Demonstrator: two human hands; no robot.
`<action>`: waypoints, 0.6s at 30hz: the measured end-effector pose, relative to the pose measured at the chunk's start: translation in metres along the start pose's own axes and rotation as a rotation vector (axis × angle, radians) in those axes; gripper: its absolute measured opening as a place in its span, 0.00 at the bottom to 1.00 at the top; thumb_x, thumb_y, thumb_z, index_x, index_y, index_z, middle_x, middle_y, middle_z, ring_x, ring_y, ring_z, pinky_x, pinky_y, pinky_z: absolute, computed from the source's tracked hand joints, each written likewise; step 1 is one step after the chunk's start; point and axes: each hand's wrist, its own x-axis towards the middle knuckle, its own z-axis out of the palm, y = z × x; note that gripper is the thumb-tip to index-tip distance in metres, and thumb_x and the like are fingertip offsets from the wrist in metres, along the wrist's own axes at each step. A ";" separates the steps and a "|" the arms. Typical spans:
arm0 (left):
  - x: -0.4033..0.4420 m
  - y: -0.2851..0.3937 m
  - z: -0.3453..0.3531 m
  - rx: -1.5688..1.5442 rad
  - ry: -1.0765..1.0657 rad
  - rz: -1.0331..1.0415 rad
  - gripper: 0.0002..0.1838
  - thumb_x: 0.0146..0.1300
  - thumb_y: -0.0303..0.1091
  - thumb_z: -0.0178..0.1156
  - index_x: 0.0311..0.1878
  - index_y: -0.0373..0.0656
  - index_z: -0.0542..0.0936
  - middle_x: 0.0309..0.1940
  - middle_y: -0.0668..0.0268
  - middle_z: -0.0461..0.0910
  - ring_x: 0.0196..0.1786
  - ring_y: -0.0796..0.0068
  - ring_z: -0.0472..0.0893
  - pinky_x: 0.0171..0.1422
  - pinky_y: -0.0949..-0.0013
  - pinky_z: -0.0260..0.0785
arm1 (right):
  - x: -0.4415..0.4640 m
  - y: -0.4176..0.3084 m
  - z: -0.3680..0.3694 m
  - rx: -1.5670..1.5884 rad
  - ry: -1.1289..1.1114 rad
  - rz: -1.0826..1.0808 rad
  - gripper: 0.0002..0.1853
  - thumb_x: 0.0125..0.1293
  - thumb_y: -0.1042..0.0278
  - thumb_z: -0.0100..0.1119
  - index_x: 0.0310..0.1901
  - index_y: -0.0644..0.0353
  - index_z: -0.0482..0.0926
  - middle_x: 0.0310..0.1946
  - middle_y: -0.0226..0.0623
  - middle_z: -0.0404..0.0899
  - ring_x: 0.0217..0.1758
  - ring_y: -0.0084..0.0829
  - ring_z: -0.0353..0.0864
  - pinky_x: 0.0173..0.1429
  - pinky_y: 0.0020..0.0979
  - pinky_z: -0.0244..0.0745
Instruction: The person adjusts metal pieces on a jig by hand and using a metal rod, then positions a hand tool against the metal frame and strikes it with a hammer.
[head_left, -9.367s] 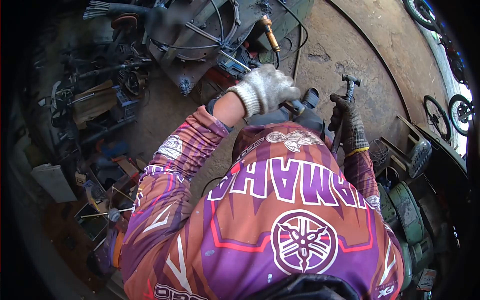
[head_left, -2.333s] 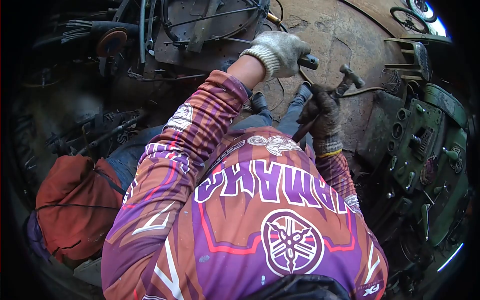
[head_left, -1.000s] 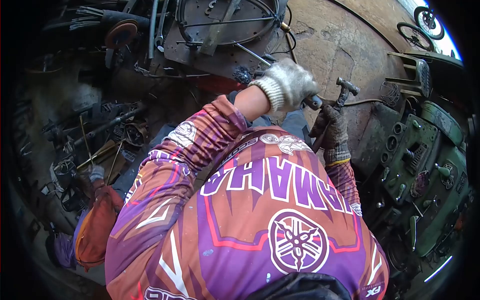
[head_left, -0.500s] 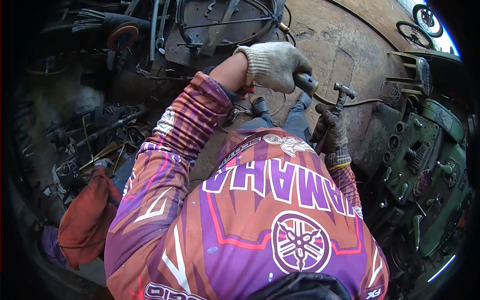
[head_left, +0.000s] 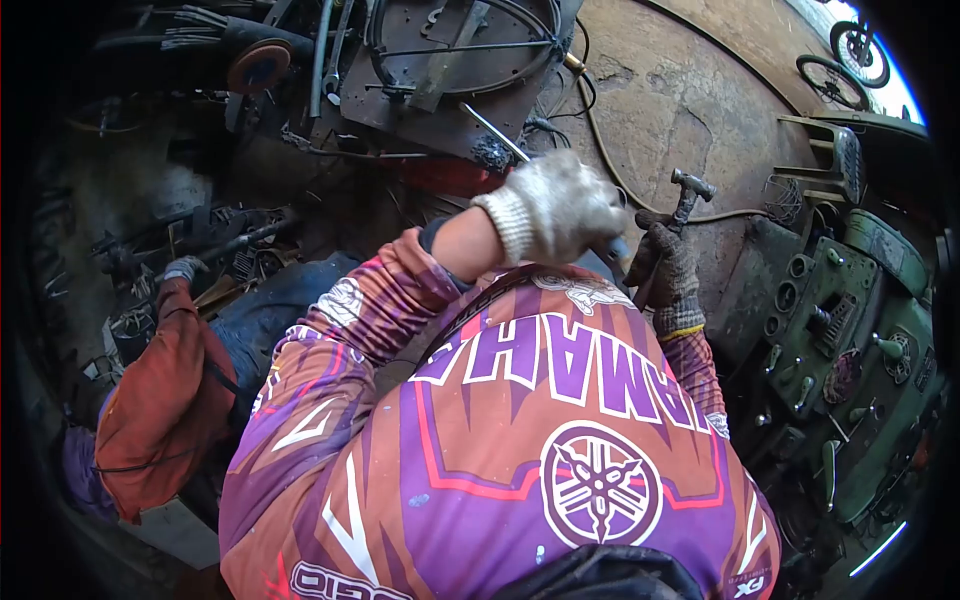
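Note:
My left hand (head_left: pixel 560 208), in a white knit glove, is closed and blurred by motion in front of my chest. From its far side sticks out the slim metal shaft (head_left: pixel 495 132) of a tool that looks like a screwdriver. A thick greyish end of it shows below the fist; the fingers hide the middle. Just to the right, my right hand (head_left: pixel 668 262), in a dark, dirty glove, is wrapped round the handle of a hammer (head_left: pixel 692 186). The hammer's metal head points up and away from me.
A metal table (head_left: pixel 385 112) carrying a round frame stands ahead on the left. A hose (head_left: pixel 598 140) curves over the floor. Green machinery (head_left: pixel 830 320) with levers is at my right. At left crouches another person in an orange-red top (head_left: pixel 165 400), a gloved hand by metal scraps.
My left hand has come down and closer to my body, and the tool in it has turned so its shaft shows. My right hand with the hammer has barely moved.

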 end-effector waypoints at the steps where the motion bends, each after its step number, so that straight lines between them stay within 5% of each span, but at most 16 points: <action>1: -0.004 -0.007 0.001 -0.001 0.012 -0.004 0.11 0.56 0.44 0.69 0.40 0.54 0.83 0.35 0.68 0.83 0.42 0.64 0.86 0.50 0.56 0.73 | -0.001 -0.001 0.002 -0.005 -0.006 0.011 0.18 0.69 0.58 0.61 0.55 0.58 0.77 0.20 0.29 0.69 0.16 0.28 0.70 0.19 0.34 0.70; 8: -0.009 -0.042 0.010 -0.010 0.029 0.063 0.12 0.53 0.43 0.70 0.40 0.54 0.83 0.36 0.67 0.82 0.45 0.62 0.85 0.51 0.54 0.74 | -0.005 0.007 0.007 -0.005 -0.038 0.029 0.19 0.68 0.58 0.61 0.55 0.60 0.76 0.20 0.31 0.70 0.16 0.28 0.71 0.19 0.35 0.72; 18: -0.020 -0.059 -0.011 0.127 -0.162 -0.158 0.22 0.44 0.45 0.77 0.45 0.55 0.85 0.42 0.69 0.84 0.55 0.65 0.82 0.61 0.57 0.69 | -0.027 0.020 0.026 -0.208 -0.078 -0.128 0.16 0.71 0.62 0.62 0.53 0.63 0.78 0.27 0.33 0.78 0.26 0.26 0.78 0.33 0.32 0.76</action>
